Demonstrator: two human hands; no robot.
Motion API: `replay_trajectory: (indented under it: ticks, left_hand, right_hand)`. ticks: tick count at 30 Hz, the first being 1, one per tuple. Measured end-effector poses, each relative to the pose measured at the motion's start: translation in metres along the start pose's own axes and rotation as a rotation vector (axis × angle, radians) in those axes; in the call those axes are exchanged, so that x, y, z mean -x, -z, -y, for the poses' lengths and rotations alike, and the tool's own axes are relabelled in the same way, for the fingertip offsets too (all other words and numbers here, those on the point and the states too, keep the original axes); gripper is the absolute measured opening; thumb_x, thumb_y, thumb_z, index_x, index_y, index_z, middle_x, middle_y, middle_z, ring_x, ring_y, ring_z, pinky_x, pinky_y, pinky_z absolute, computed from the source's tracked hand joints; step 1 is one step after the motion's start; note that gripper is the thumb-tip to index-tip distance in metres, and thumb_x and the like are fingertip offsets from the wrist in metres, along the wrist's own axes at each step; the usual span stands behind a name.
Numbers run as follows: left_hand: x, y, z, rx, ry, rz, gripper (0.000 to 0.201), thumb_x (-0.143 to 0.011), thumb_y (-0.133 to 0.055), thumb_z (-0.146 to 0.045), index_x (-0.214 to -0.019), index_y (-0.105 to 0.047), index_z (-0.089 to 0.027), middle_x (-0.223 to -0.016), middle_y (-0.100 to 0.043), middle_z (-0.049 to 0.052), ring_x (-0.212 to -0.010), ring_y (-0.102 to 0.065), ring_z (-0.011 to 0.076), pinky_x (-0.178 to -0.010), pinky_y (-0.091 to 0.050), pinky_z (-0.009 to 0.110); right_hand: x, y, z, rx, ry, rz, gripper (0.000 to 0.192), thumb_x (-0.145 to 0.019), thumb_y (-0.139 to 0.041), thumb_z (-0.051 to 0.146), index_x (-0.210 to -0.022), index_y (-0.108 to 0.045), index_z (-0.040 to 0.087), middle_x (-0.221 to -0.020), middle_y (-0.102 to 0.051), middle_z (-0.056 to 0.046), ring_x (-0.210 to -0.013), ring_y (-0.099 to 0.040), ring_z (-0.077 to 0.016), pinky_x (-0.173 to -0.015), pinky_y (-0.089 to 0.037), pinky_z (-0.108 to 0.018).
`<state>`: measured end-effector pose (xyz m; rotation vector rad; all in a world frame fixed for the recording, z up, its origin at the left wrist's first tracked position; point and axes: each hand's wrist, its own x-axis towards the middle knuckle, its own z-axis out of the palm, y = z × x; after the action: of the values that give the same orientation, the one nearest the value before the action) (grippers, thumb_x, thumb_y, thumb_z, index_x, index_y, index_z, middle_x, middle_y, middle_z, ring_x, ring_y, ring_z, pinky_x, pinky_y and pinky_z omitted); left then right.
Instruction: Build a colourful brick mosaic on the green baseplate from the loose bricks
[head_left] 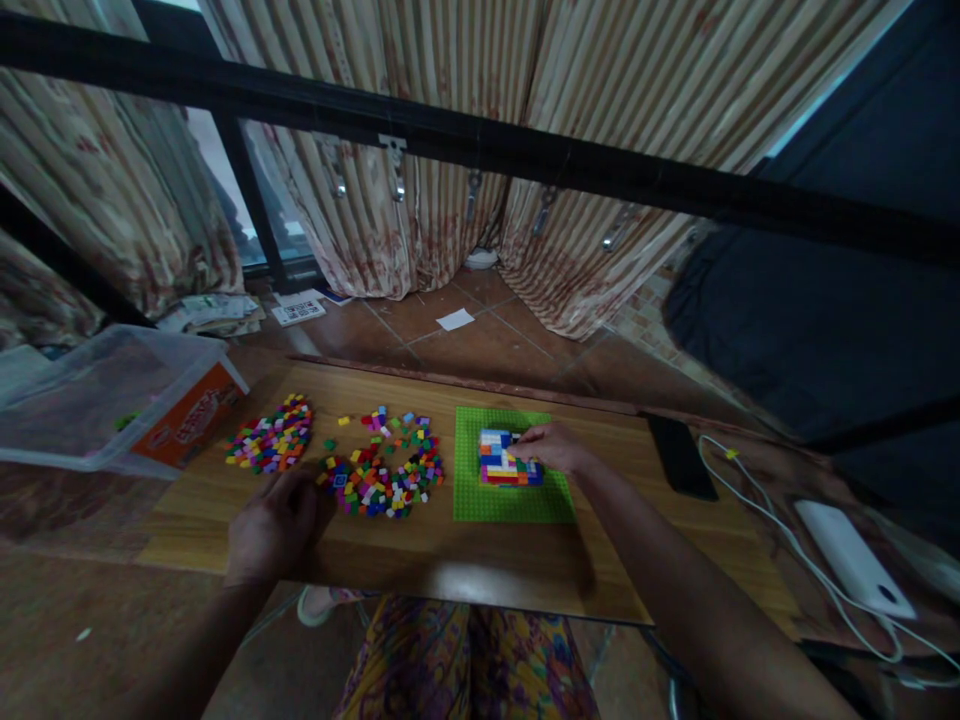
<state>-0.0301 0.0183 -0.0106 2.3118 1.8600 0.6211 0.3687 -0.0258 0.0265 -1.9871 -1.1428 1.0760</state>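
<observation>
White lettering is carried here on the orange label (191, 418) of the plastic bin (67, 455), too blurred to be read, with the bin cut off at the left. Over on the green baseplate (480, 508), the brick build (499, 470) is partly covered by the right hand (551, 447), fingertips set against it, while the left hand (271, 525) is curled beside the loose bricks (390, 485); whether anything is gripped in either cannot be told. Bare worktop (420, 560) is left between baseplate and phone (682, 455).
</observation>
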Motion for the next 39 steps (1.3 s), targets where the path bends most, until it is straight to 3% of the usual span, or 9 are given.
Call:
replay_trajectory:
  ticks: [14, 17, 20, 23, 26, 30, 34, 36, 39]
  left_hand:
    - [0.0, 0.001, -0.002, -0.069, 0.015, 0.01, 0.029, -0.088, -0.041, -0.038, -0.099, -0.062, -0.021, -0.096, -0.067, 0.004, -0.081, -0.064, 0.017, -0.063, -0.044, 0.024]
    - [0.001, 0.002, -0.003, -0.066, 0.017, 0.012, 0.029, -0.088, -0.041, -0.037, -0.101, -0.062, -0.021, -0.097, -0.067, 0.005, -0.081, -0.064, 0.0169, -0.063, -0.043, 0.024]
    - [0.001, 0.003, -0.003, -0.043, 0.012, 0.011, 0.03, -0.088, -0.041, -0.036, -0.103, -0.062, -0.021, -0.1, -0.066, 0.006, -0.084, -0.064, 0.0173, -0.064, -0.044, 0.024]
    - [0.002, 0.002, -0.003, -0.01, 0.014, 0.021, 0.029, -0.088, -0.041, -0.036, -0.102, -0.061, -0.021, -0.102, -0.066, 0.006, -0.086, -0.064, 0.018, -0.065, -0.044, 0.025]
    - [0.002, 0.0, -0.002, 0.002, 0.019, 0.014, 0.028, -0.088, -0.04, -0.035, -0.1, -0.061, -0.021, -0.101, -0.066, 0.005, -0.087, -0.064, 0.0188, -0.066, -0.044, 0.025]
    - [0.003, -0.001, -0.002, 0.032, 0.018, -0.011, 0.026, -0.088, -0.042, -0.033, -0.1, -0.061, -0.021, -0.101, -0.066, 0.005, -0.086, -0.064, 0.0187, -0.067, -0.044, 0.025]
    - [0.004, -0.002, -0.002, 0.064, 0.004, -0.006, 0.023, -0.088, -0.042, -0.03, -0.098, -0.061, -0.021, -0.099, -0.066, 0.005, -0.085, -0.063, 0.018, -0.067, -0.044, 0.025]
    - [0.005, -0.002, -0.001, 0.069, -0.005, -0.01, 0.022, -0.087, -0.042, -0.029, -0.097, -0.061, -0.021, -0.097, -0.066, 0.005, -0.084, -0.063, 0.0179, -0.068, -0.044, 0.025]
    - [0.005, -0.003, 0.0, 0.086, -0.018, -0.019, 0.021, -0.087, -0.043, -0.028, -0.096, -0.06, -0.021, -0.097, -0.065, 0.005, -0.085, -0.063, 0.0178, -0.07, -0.044, 0.025]
  right_hand:
    - [0.01, -0.006, -0.003, 0.179, 0.122, -0.152, 0.023, -0.06, -0.073, 0.04, -0.053, -0.068, 0.018, -0.047, -0.061, 0.001, -0.043, -0.05, -0.0107, -0.045, -0.033, -0.022]
    - [0.019, -0.001, 0.0, 0.187, 0.158, -0.24, 0.029, -0.073, -0.061, 0.045, -0.068, -0.071, 0.018, -0.061, -0.068, -0.002, -0.054, -0.058, -0.0142, -0.054, -0.041, -0.025]
    - [0.029, 0.003, 0.007, 0.219, 0.315, -0.314, 0.035, -0.077, -0.059, 0.043, -0.1, -0.068, 0.019, -0.097, -0.07, -0.006, -0.085, -0.063, -0.0191, -0.077, -0.047, -0.031]
    - [0.035, -0.001, 0.01, 0.331, 0.525, -0.149, 0.077, -0.06, -0.077, 0.036, -0.131, -0.05, 0.023, -0.132, -0.053, -0.009, -0.119, -0.05, -0.0248, -0.1, -0.038, -0.04]
    - [0.034, -0.009, 0.003, 0.426, 0.492, 0.006, 0.098, -0.052, -0.082, 0.026, -0.14, -0.039, 0.023, -0.137, -0.047, -0.011, -0.126, -0.042, -0.0285, -0.106, -0.032, -0.045]
    - [0.028, -0.007, -0.019, 0.384, 0.463, 0.047, 0.097, -0.059, -0.077, 0.026, -0.144, -0.031, 0.027, -0.132, -0.048, -0.011, -0.12, -0.047, -0.0282, -0.101, -0.038, -0.047]
    - [0.023, 0.014, -0.039, 0.388, 0.503, 0.07, 0.094, -0.064, -0.074, 0.032, -0.145, -0.027, 0.027, -0.134, -0.047, -0.011, -0.121, -0.047, -0.0309, -0.101, -0.037, -0.051]
    - [0.022, 0.022, -0.041, 0.407, 0.535, 0.084, 0.092, -0.067, -0.072, 0.035, -0.146, -0.025, 0.026, -0.136, -0.045, -0.012, -0.122, -0.047, -0.0314, -0.101, -0.037, -0.052]
    - [0.032, 0.02, -0.028, 0.485, 0.604, -0.029, 0.089, -0.064, -0.075, 0.036, -0.142, -0.034, 0.024, -0.136, -0.046, -0.012, -0.123, -0.044, -0.0332, -0.102, -0.036, -0.051]
